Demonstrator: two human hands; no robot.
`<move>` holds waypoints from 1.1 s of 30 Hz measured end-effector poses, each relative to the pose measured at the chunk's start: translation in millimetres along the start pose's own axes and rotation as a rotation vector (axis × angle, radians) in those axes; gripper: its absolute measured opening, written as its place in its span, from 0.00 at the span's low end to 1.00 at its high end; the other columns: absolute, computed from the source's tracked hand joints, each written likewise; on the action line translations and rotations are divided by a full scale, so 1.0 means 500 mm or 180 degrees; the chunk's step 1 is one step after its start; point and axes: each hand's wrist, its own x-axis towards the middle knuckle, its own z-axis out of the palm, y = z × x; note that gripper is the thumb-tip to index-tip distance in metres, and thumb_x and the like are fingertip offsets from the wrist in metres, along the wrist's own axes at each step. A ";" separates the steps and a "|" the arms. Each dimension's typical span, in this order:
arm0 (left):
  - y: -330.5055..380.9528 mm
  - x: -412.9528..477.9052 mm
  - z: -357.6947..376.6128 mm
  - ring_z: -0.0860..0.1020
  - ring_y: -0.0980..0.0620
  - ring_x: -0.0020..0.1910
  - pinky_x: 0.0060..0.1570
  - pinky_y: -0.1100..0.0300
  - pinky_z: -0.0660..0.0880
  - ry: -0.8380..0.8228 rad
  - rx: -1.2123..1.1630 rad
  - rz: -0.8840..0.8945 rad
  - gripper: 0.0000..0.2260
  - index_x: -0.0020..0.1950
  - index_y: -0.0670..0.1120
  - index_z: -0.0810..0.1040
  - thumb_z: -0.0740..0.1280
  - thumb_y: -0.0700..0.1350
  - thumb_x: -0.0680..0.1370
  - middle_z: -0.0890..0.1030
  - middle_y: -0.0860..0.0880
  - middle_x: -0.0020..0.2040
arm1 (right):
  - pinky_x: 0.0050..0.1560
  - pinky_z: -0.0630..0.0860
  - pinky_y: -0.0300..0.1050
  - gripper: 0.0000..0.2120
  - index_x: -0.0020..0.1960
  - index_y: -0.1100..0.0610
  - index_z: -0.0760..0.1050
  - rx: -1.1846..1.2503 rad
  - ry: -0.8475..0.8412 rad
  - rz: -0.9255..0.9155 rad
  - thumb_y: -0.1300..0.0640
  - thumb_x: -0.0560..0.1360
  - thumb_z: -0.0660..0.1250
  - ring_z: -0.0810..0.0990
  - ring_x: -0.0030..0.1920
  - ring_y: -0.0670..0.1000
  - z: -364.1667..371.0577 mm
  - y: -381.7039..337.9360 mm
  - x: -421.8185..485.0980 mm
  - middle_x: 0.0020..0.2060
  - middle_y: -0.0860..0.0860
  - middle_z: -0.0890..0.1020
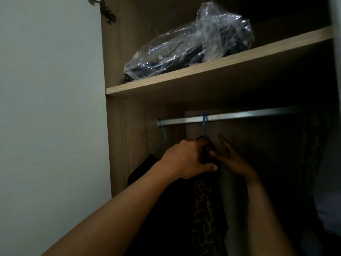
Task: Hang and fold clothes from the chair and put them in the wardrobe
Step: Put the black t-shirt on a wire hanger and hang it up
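Your left hand [186, 159] is clenched round the neck of the dark garment [203, 209], just under the rail [239, 115]. Your right hand [232, 161] is released, fingers straight, touching the same neck from the other side. The garment hangs below the rail on a blue hanger [204, 124], hook over it. It's probably soft, light and limp, and may slide off thin wire, so take it at the collar or shoulders. A second hanger [163, 134] sits at the rail's left end, a plastic bag [188, 45] above the rail.

Counted two hands: left hand [186, 159], right hand [234, 161]. Logged two blue hangers: left hanger [165, 134], right hanger [204, 124]. Noted two dark garments: plain garment [144, 172], patterned garment [203, 209]. Recorded one rail [249, 115], one shelf [221, 67], one plastic bag [193, 43], one hinge [108, 13].
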 end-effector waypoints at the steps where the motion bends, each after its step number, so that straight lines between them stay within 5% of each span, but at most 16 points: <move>1: -0.009 0.000 0.005 0.80 0.49 0.55 0.53 0.49 0.79 -0.0104 -0.0064 -0.0020 0.21 0.63 0.60 0.74 0.72 0.61 0.72 0.82 0.52 0.56 | 0.75 0.61 0.47 0.43 0.80 0.50 0.54 0.0010 -0.0032 -0.0008 0.54 0.73 0.74 0.58 0.74 0.46 0.009 0.006 0.011 0.77 0.51 0.60; 5: -0.058 -0.009 0.020 0.80 0.51 0.58 0.55 0.50 0.80 -0.0187 -0.0086 -0.0069 0.26 0.70 0.59 0.73 0.74 0.48 0.73 0.81 0.52 0.60 | 0.70 0.69 0.39 0.47 0.79 0.47 0.53 0.0321 -0.0205 -0.0178 0.54 0.69 0.77 0.66 0.74 0.47 0.041 0.013 0.053 0.77 0.52 0.65; 9: -0.114 -0.031 0.029 0.80 0.52 0.59 0.57 0.56 0.78 -0.0077 -0.0056 -0.0183 0.25 0.68 0.57 0.75 0.75 0.46 0.72 0.82 0.51 0.59 | 0.73 0.67 0.47 0.52 0.80 0.50 0.56 0.0216 -0.0459 -0.0369 0.44 0.64 0.81 0.69 0.73 0.47 0.091 0.026 0.109 0.76 0.52 0.67; 14: -0.180 -0.049 0.029 0.77 0.46 0.62 0.59 0.60 0.73 -0.0005 0.0220 -0.0484 0.26 0.71 0.55 0.72 0.74 0.46 0.74 0.80 0.46 0.63 | 0.75 0.64 0.46 0.49 0.81 0.50 0.52 0.0103 -0.0866 -0.0318 0.52 0.70 0.78 0.65 0.74 0.46 0.178 0.019 0.176 0.76 0.49 0.63; 20: -0.260 -0.045 0.054 0.81 0.44 0.56 0.55 0.49 0.79 -0.0110 0.0448 -0.1083 0.25 0.71 0.57 0.71 0.71 0.44 0.75 0.80 0.45 0.58 | 0.79 0.55 0.50 0.52 0.81 0.47 0.47 -0.0266 -0.0885 -0.0491 0.45 0.69 0.77 0.54 0.79 0.49 0.282 0.024 0.242 0.80 0.50 0.55; 27: -0.266 -0.044 0.073 0.80 0.44 0.50 0.46 0.55 0.77 -0.0091 0.1321 -0.1117 0.25 0.78 0.55 0.61 0.61 0.42 0.82 0.71 0.42 0.62 | 0.78 0.50 0.48 0.53 0.81 0.47 0.42 -0.0525 -0.0885 -0.0547 0.42 0.71 0.75 0.48 0.80 0.52 0.323 0.034 0.277 0.81 0.51 0.46; 33: -0.241 -0.060 0.042 0.80 0.45 0.50 0.48 0.51 0.80 -0.0490 0.2068 -0.1216 0.33 0.77 0.55 0.59 0.72 0.49 0.76 0.70 0.43 0.62 | 0.79 0.51 0.52 0.57 0.81 0.44 0.41 -0.0402 -0.0810 -0.0511 0.39 0.67 0.77 0.48 0.80 0.52 0.331 0.042 0.263 0.81 0.50 0.46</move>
